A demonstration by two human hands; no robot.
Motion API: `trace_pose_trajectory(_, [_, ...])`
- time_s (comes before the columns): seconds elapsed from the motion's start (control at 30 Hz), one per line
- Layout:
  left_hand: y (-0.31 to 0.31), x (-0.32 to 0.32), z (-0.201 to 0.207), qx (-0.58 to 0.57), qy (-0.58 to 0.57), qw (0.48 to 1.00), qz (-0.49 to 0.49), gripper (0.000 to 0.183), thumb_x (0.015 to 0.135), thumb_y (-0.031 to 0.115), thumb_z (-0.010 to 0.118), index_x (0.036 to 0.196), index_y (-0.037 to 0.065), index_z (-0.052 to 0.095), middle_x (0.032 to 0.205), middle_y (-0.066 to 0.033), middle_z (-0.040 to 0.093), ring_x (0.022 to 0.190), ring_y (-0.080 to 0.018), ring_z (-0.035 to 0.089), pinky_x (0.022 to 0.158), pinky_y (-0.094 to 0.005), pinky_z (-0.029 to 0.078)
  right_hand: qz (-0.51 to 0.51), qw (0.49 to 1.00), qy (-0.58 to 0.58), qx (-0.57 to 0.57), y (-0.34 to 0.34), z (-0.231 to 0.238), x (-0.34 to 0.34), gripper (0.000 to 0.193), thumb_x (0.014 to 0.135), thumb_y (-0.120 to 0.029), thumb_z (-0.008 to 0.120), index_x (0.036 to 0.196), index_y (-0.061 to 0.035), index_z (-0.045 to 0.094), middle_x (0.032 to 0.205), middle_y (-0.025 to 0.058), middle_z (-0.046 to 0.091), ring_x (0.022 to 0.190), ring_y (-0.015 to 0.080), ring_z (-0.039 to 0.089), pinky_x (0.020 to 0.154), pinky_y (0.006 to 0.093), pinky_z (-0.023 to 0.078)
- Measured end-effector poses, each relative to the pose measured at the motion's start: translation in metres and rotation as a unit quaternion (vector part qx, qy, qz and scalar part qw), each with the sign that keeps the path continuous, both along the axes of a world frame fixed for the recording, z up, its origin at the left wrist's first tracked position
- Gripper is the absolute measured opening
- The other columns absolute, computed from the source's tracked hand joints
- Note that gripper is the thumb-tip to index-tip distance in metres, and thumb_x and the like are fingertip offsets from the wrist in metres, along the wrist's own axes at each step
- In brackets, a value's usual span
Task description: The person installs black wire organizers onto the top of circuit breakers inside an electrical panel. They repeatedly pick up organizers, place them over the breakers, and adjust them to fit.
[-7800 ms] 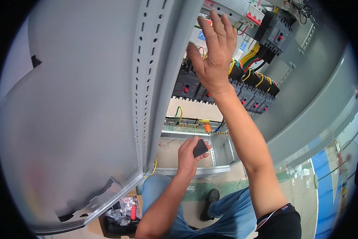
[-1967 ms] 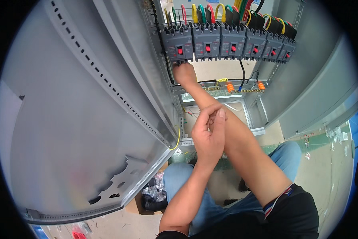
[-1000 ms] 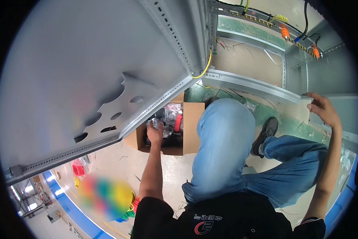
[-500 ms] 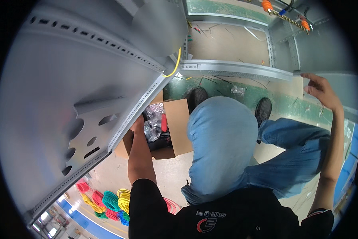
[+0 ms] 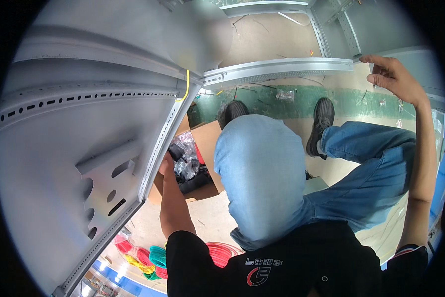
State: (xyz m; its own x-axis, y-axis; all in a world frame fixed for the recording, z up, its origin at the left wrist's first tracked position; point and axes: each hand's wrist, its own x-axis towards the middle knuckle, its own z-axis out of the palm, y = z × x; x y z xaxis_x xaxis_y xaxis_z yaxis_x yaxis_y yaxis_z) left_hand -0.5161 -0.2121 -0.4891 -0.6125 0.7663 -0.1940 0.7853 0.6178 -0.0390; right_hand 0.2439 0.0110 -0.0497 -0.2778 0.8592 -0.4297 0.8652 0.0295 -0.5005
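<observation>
My left hand (image 5: 166, 163) reaches down to the left side of an open cardboard box (image 5: 206, 143), right beside the cabinet's perforated frame edge. Its fingers are hidden, so whether it holds anything does not show. Inside the box lie clear plastic bags (image 5: 186, 166), black items (image 5: 192, 183) and a red piece (image 5: 199, 154). Out to the right, my raised right hand (image 5: 393, 76) has its index finger stretched to the end of a grey metal crossbar (image 5: 282, 68). The thumb sits apart from that finger, and no held thing is visible.
A large grey metal panel (image 5: 44, 163) with cutouts stands on the left. A yellow wire (image 5: 187, 86) hangs at the frame corner. Coils of red wire (image 5: 220, 253) and green wire (image 5: 157, 256) lie on the floor behind. A small plastic bag (image 5: 285, 95) rests on the green floor strip.
The view has shifted, with the box and frame now lower-left in perspective. My left hand stays at the box. My right hand remains raised by the crossbar's end, its index finger straighter.
</observation>
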Motion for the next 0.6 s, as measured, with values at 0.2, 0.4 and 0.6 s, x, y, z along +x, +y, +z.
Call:
trace_pose_trajectory(0.2, [-0.034,0.008,0.018,0.224,-0.108,0.969,0.003,0.069,0.099,0.050,0.054,0.137,-0.006,0.064,0.142,-0.0336,0.060,0.134,-0.0493,0.055,0.118,-0.0479,0.039,-0.012,1.000,-0.009,-0.001,-0.001,0.002,0.002,0.051,0.097,-0.030,0.075,0.137,-0.0019,0.066,0.079,0.0037,0.057,0.074,0.0142,0.053,0.071,0.0309,0.048])
trace_pose_trajectory(0.4, [-0.063,0.068,0.094,0.301,-0.142,0.943,0.018,0.063,0.087,0.016,0.070,0.142,-0.010,0.051,0.126,-0.0365,0.065,0.115,-0.0526,0.064,0.104,-0.0497,0.049,-0.003,1.000,0.013,0.014,-0.005,0.012,-0.007,0.050,0.096,-0.029,0.076,0.138,-0.0028,0.066,0.078,0.0028,0.055,0.074,0.0136,0.052,0.070,0.0313,0.047])
trace_pose_trajectory(0.6, [-0.101,0.147,0.203,0.266,-0.579,0.741,0.212,0.043,0.096,0.007,0.062,0.138,0.006,0.054,0.120,-0.0069,0.065,0.095,-0.0188,0.068,0.073,-0.0384,0.067,0.012,0.998,0.051,0.030,-0.013,0.037,-0.031,0.051,0.094,-0.028,0.078,0.137,-0.0032,0.067,0.082,0.0034,0.059,0.077,0.0138,0.056,0.072,0.0317,0.050])
